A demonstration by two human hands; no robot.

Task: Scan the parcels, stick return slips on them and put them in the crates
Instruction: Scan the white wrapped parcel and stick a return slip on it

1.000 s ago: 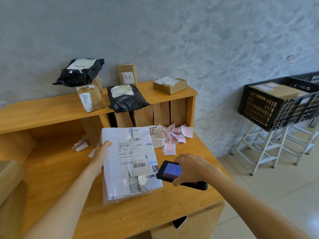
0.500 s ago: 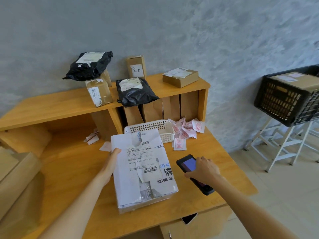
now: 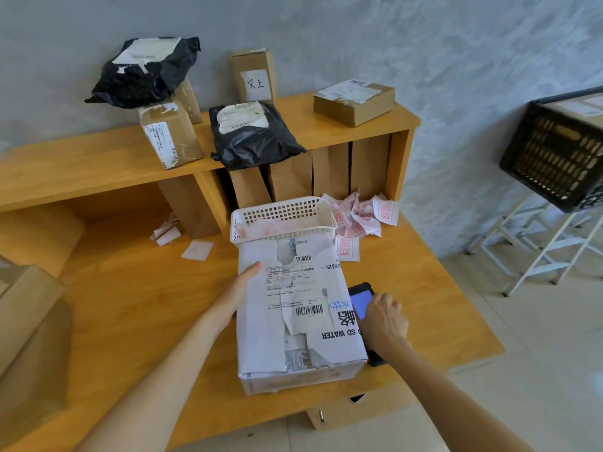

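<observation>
A white parcel (image 3: 293,305) with barcode labels lies flat on the wooden desk (image 3: 130,305). My left hand (image 3: 238,288) rests against its left side, thumb straight along the top edge. To the parcel's right, my right hand (image 3: 383,321) grips a black handheld scanner (image 3: 359,300) with a lit blue screen, low at the desk surface. Red-stamped return slips (image 3: 347,251) lie behind the parcel, more in a crumpled pile (image 3: 362,213) and in a white basket (image 3: 284,212). A black crate (image 3: 551,158) holding a box stands at the far right.
On the shelf top sit two black bag parcels (image 3: 251,138) (image 3: 143,73) and brown boxes (image 3: 354,101) (image 3: 169,135) (image 3: 254,76). Flat cardboard (image 3: 26,321) leans at the left. The crate rests on a white folding stand (image 3: 538,243) across a strip of floor.
My right hand has brought the scanner down from above the parcel's corner to the desk beside the parcel. The left hand stays on the parcel's left side.
</observation>
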